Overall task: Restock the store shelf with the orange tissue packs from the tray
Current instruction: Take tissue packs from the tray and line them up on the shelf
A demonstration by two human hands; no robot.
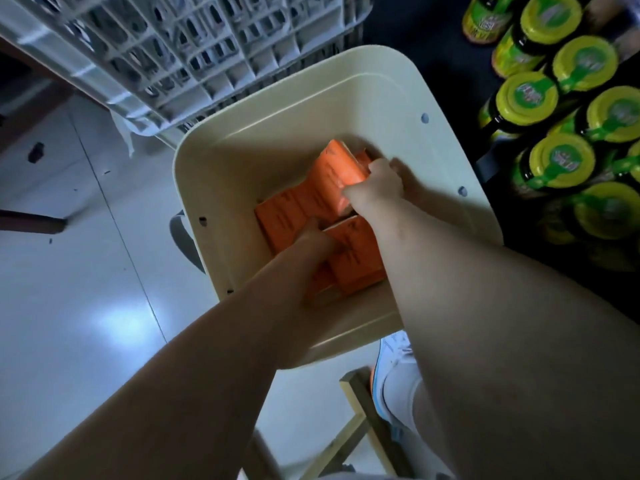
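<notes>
1. Standing right over the tray (277,109), with a shoe (394,368) showing on the floor (69,271) below its near rim.
2. Pushing the left hand (317,244) down between the packs (287,216) lying flat in the tray bottom, thumb resting on top. Fingers being buried there, so not possible to tell whether anything is being gripped; probably working into the gap for a hold.
3. Curling the right hand (379,181) round the near end of the tilted pack (341,171), thumb on one side and fingers on the other. Tipping it up on edge, likely to free it from its neighbours before lifting.
4. Keeping every pack inside the tray so far, none yet carried out. Counting them being hard, with both arms covering part of the pile.
5. Further off, looking at a white crate (194,53) behind the tray and yellow-lidded jars (561,161) to the right. Labels blurring, and no shelf space for the packs showing.
</notes>
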